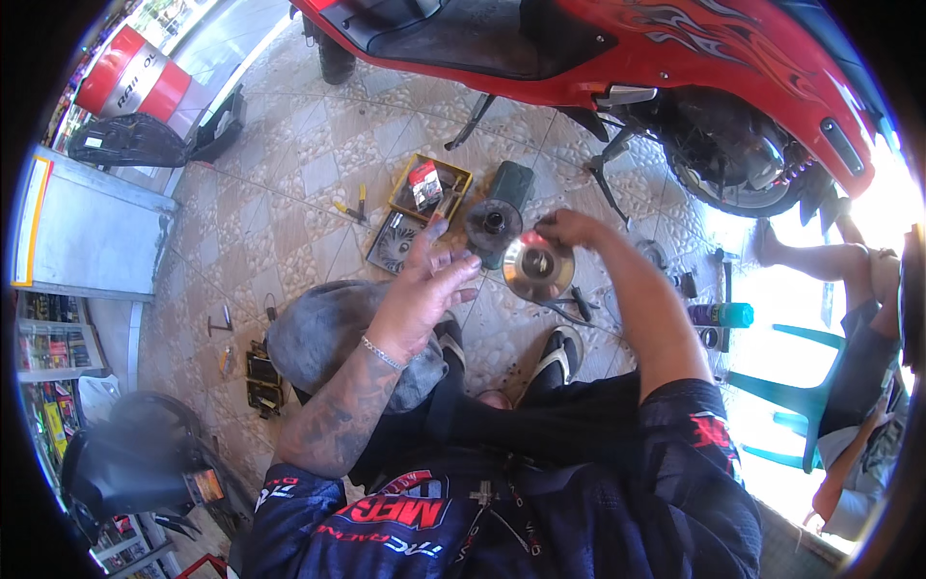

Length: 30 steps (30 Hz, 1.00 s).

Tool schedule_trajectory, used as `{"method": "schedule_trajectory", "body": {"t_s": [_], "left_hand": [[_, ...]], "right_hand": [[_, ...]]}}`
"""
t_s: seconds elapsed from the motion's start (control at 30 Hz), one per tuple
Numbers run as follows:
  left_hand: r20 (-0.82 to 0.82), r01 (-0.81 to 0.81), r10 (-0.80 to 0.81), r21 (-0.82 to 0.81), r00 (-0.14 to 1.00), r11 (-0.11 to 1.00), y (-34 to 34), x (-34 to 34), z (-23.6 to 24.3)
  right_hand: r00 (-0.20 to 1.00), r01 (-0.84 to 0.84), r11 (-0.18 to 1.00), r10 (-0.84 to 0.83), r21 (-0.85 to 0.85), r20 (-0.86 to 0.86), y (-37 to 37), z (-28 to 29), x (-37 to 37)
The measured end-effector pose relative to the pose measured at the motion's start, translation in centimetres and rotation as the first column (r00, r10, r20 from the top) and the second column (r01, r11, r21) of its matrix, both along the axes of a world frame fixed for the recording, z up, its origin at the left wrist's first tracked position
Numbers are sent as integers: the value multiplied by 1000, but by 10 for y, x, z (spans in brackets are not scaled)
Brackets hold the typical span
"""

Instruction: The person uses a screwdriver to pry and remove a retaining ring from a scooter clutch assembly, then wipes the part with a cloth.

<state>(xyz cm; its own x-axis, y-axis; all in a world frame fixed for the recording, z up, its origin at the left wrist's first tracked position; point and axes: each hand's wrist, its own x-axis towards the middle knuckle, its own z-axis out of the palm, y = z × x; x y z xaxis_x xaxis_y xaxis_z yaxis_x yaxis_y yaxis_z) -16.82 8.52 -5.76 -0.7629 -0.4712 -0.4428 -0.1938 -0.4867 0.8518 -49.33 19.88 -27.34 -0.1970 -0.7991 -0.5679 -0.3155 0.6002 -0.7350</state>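
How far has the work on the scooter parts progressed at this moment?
Done: parts are already off the red scooter and lie on the tiled floor, among them a dark round part and a finned disc. In hand: the right hand holds a shiny metal disc; the left hand is open beside it. Left: nothing is refitted yet; pliers lie unused.

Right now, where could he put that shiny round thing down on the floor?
Bare tiles lie left of the yellow tray, past the pliers. It is crowded between the tray, the dark disc and the scooter stand.
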Motion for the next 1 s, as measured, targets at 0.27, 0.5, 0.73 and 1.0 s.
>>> {"method": "schedule_trajectory", "body": {"t_s": [0.27, 0.5, 0.73, 1.0], "left_hand": [[12, 91, -92, 40, 996, 995, -1, -3, 6], [11, 75, -76, 38, 997, 996, -5, -5, 5], [14, 73, -73, 45, 997, 996, -10, -6, 6], [-19, 50, -49, 61, 999, 997, -10, -1, 8]], "right_hand": [[918, -74, 997, 53, -37, -394, 19, -133, 87], [933, 200, 979, -205, -44, -296, 29, -162, 119], [944, 294, 949, -270, 115, -189, 11, -153, 123], [807, -320, 792, 515, 519, -289, -42, -70, 121]]}}
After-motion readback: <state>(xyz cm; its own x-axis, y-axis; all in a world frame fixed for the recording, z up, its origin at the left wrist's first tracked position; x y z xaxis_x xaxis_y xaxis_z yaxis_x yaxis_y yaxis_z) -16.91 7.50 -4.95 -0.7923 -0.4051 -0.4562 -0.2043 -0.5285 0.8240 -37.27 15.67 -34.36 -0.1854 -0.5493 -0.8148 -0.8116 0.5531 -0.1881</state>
